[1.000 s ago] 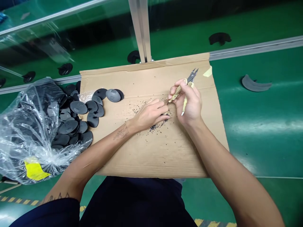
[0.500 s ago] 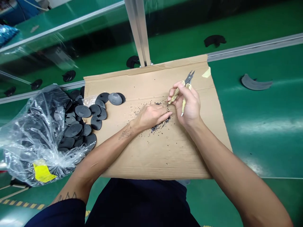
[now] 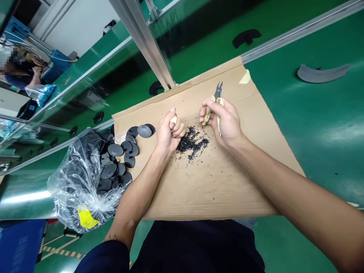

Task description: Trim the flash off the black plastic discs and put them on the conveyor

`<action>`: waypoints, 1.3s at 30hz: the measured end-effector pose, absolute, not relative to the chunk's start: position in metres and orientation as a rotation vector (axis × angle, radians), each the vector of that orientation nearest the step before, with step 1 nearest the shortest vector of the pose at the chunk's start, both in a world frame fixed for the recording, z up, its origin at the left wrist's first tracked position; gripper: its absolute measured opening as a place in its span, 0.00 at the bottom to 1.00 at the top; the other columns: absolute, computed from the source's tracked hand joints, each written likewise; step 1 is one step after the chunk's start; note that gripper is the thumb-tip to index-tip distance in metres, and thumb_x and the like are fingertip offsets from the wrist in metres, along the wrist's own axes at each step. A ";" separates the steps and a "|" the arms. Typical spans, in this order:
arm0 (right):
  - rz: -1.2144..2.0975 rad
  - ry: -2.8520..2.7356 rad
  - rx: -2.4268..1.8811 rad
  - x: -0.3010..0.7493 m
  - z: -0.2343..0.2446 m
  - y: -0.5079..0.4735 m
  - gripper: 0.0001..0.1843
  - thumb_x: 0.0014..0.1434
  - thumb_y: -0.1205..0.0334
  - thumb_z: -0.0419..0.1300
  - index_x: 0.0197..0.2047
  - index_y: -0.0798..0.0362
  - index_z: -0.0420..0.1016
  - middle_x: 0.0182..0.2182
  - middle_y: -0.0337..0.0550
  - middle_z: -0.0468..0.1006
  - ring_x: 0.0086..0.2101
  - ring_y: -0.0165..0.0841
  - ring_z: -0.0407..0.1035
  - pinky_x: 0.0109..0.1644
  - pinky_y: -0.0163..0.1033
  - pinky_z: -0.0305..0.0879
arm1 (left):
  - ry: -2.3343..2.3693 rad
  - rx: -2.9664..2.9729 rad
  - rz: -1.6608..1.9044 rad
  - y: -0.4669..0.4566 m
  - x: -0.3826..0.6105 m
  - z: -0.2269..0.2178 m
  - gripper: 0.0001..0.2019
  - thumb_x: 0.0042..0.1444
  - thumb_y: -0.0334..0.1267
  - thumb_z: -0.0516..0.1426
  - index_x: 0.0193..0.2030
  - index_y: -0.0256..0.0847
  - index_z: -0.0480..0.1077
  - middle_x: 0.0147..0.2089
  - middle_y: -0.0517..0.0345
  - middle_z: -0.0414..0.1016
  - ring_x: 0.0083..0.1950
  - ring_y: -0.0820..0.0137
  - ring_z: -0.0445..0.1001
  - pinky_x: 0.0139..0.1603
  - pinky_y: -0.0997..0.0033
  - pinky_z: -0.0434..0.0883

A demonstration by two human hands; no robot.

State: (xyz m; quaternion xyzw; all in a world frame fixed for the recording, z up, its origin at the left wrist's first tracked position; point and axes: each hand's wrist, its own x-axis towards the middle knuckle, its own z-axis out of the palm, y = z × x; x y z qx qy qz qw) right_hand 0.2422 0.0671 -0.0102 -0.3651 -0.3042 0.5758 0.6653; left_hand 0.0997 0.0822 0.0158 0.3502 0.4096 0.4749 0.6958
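Many gritty black shavings (image 3: 192, 142), steel-tipped cutters (image 3: 218, 92)

Right hand (image 3: 227, 123) grips cutters (image 3: 216, 100) — left hand (image 3: 169, 132) fisted beside black shavings (image 3: 193, 142).

Bright overhead light glares off the green table (image 3: 327, 129); edges bend, far background perhaps blurred.

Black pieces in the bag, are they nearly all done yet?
Some look done: a heap of black shavings lies on the cardboard. In hand: the right hand grips the cutters; the left hand is a closed fist, contents hidden. Left, probably: many black pieces spill from the plastic bag.
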 end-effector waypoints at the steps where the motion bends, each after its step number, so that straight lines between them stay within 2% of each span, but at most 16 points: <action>1: 1.301 -0.684 -0.827 0.242 -0.010 0.067 0.10 0.59 0.55 0.66 0.33 0.49 0.70 0.24 0.34 0.71 0.25 0.26 0.67 0.29 0.33 0.67 | 0.899 0.745 1.055 0.082 0.099 0.018 0.33 0.68 0.53 0.53 0.16 0.40 0.47 0.12 0.71 0.42 0.12 0.82 0.43 0.15 0.76 0.44; 6: 1.301 -0.673 -0.814 0.242 -0.010 0.068 0.08 0.61 0.58 0.64 0.33 0.50 0.70 0.25 0.36 0.73 0.24 0.26 0.67 0.28 0.33 0.67 | 0.868 0.672 1.051 0.081 0.098 0.019 0.31 0.71 0.47 0.50 0.16 0.40 0.47 0.12 0.71 0.41 0.11 0.83 0.43 0.14 0.77 0.44; 13: 1.306 -0.672 -0.816 0.241 -0.011 0.068 0.09 0.61 0.57 0.64 0.33 0.50 0.70 0.24 0.34 0.71 0.24 0.25 0.66 0.28 0.32 0.66 | 0.874 0.715 1.073 0.081 0.097 0.018 0.30 0.71 0.44 0.51 0.16 0.40 0.48 0.13 0.71 0.41 0.11 0.82 0.44 0.15 0.76 0.45; 17: 1.309 -0.668 -0.816 0.241 -0.011 0.068 0.07 0.62 0.60 0.63 0.33 0.51 0.70 0.24 0.34 0.72 0.24 0.25 0.67 0.28 0.32 0.66 | 0.846 0.747 1.091 0.081 0.098 0.019 0.30 0.73 0.41 0.47 0.16 0.39 0.48 0.13 0.70 0.41 0.12 0.82 0.44 0.16 0.76 0.47; 24: 1.313 -0.679 -0.824 0.242 -0.010 0.068 0.09 0.61 0.58 0.64 0.33 0.50 0.70 0.25 0.35 0.72 0.24 0.26 0.66 0.28 0.33 0.67 | 0.875 0.777 1.113 0.082 0.096 0.025 0.30 0.73 0.45 0.47 0.16 0.39 0.51 0.14 0.69 0.42 0.13 0.81 0.43 0.16 0.75 0.48; 30: 1.308 -0.687 -0.821 0.242 -0.011 0.068 0.08 0.61 0.58 0.64 0.33 0.50 0.70 0.25 0.35 0.73 0.24 0.26 0.67 0.28 0.33 0.67 | 0.862 0.812 1.143 0.081 0.095 0.035 0.32 0.71 0.52 0.48 0.16 0.39 0.53 0.15 0.68 0.42 0.14 0.80 0.44 0.16 0.75 0.48; 36: 1.304 -0.694 -0.811 0.243 -0.011 0.067 0.08 0.61 0.58 0.64 0.33 0.50 0.70 0.25 0.35 0.73 0.24 0.26 0.67 0.28 0.33 0.67 | 0.863 0.821 1.174 0.082 0.096 0.037 0.30 0.74 0.44 0.45 0.17 0.39 0.54 0.15 0.67 0.42 0.14 0.80 0.43 0.15 0.76 0.48; 39: 1.309 -0.683 -0.808 0.242 -0.011 0.067 0.07 0.61 0.60 0.63 0.34 0.51 0.70 0.25 0.35 0.72 0.24 0.26 0.67 0.28 0.34 0.67 | 0.887 0.819 1.173 0.082 0.096 0.034 0.29 0.73 0.44 0.46 0.17 0.39 0.54 0.15 0.68 0.43 0.14 0.80 0.43 0.16 0.76 0.48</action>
